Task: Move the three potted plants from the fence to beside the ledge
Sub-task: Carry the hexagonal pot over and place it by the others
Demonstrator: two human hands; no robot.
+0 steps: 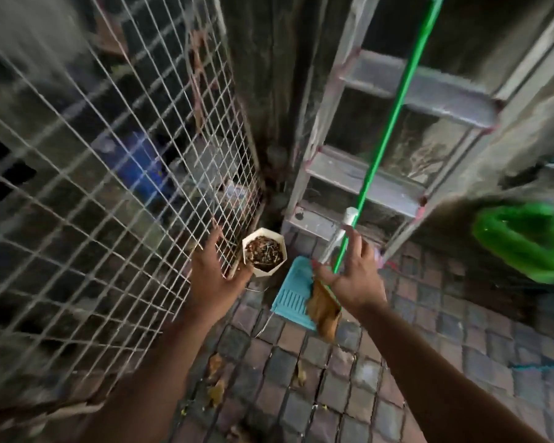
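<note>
One white faceted pot (pixel 264 255) with dry soil and dead stems stands on the paving at the foot of the wire mesh fence (pixel 115 174), in the corner. My left hand (pixel 210 271) reaches toward it with fingers spread, just left of the pot and close to its side, holding nothing. My right hand (pixel 354 271) hovers to the right, fingers apart, next to the green broom handle (pixel 387 132) and above the blue dustpan (pixel 296 294). No other pots are visible.
A metal stepladder (pixel 397 187) leans against the dark wall behind the pot. A green broom with a white-capped stick (pixel 339 235) stands against it. A green plastic bag (pixel 525 241) hangs at right. A brown dry leaf (pixel 323 310) lies on the dustpan. Brick paving (pixel 333 378) runs toward me.
</note>
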